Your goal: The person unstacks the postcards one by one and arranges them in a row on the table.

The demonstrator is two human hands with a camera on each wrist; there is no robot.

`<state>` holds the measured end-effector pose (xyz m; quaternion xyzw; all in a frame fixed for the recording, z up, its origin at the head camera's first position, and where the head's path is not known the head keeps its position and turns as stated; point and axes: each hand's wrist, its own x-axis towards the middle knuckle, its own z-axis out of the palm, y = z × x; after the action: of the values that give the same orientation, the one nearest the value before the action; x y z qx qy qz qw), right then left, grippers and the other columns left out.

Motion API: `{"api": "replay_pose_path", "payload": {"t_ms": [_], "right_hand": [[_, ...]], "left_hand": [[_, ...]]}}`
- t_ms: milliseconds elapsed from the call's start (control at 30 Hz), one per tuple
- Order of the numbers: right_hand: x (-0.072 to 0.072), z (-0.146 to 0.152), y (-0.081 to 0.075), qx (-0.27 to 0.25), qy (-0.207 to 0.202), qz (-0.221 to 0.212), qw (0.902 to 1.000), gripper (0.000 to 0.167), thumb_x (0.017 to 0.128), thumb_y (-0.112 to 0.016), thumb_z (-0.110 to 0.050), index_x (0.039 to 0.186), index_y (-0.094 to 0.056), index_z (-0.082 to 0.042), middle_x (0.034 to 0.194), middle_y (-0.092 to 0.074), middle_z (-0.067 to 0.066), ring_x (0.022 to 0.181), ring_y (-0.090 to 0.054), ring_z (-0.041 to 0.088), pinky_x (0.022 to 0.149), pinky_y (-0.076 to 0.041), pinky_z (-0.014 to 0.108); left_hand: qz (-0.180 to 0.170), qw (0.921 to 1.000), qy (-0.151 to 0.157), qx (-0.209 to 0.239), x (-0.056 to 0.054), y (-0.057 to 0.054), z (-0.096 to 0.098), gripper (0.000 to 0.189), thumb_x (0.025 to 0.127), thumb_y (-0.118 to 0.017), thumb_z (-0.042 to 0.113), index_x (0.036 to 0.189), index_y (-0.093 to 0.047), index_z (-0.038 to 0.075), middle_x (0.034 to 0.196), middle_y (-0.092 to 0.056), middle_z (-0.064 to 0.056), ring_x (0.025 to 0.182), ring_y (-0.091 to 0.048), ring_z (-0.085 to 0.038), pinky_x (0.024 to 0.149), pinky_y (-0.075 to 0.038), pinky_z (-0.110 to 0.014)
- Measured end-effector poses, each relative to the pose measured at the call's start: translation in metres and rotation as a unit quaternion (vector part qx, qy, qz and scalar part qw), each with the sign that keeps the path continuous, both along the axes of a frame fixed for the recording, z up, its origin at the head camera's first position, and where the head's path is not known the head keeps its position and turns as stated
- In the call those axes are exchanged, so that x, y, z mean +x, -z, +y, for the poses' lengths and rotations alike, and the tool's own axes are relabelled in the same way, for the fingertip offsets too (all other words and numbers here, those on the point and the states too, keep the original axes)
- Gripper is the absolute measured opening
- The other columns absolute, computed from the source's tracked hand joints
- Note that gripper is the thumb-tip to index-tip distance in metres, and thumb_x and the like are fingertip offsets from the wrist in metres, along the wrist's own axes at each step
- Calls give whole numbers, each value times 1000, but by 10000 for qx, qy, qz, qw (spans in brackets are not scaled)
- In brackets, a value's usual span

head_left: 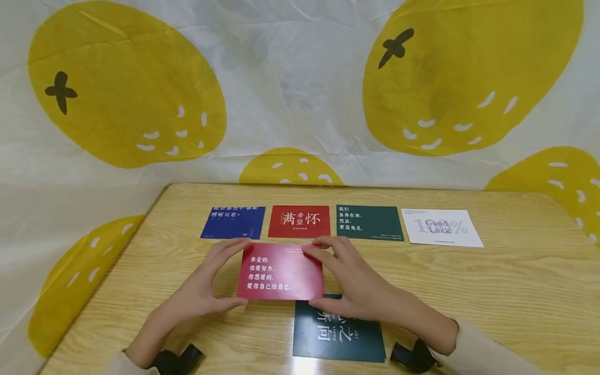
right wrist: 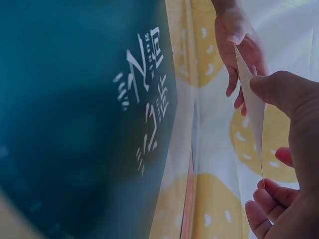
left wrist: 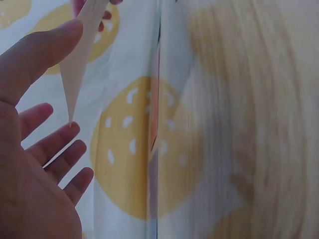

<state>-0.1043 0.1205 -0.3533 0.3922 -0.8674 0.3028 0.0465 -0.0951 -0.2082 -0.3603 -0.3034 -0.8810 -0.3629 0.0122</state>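
A red card (head_left: 281, 272) with white Chinese lettering is held up above the table, its printed face toward the head camera. At its left corners my left hand (head_left: 197, 286) pinches it, thumb below and fingers above. My right hand (head_left: 363, 284) grips the opposite side the same way. Both wrist views catch the card nearly edge-on, as a pale sliver (left wrist: 82, 64) between the left thumb and fingers, and a thin card back (right wrist: 255, 109) by the right thumb. Beneath the right hand lies a dark green card (head_left: 337, 338), partly covered.
Along the table (head_left: 140, 291) a row of cards lies flat: blue (head_left: 233, 223), red (head_left: 299, 221), green (head_left: 369, 223) and white "Good Luck" (head_left: 442, 227). Behind hangs a white curtain with yellow fruit prints (head_left: 290, 94). Black wrist devices (head_left: 412, 357) sit at both wrists.
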Motion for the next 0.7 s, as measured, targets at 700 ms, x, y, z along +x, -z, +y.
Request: {"api": "replay_pose_path", "payload": {"t_ms": [700], "right_hand": [[-26, -65, 9, 361, 37, -213, 9991, 85, 75, -77, -46, 145, -39, -19, 137, -39, 3, 126, -31, 19, 91, -48, 35]], "left_hand": [[-80, 9991, -398, -119, -18, 3, -60, 88, 69, -87, 22, 144, -43, 22, 148, -37, 5, 136, -24, -20, 98, -28, -68]]}}
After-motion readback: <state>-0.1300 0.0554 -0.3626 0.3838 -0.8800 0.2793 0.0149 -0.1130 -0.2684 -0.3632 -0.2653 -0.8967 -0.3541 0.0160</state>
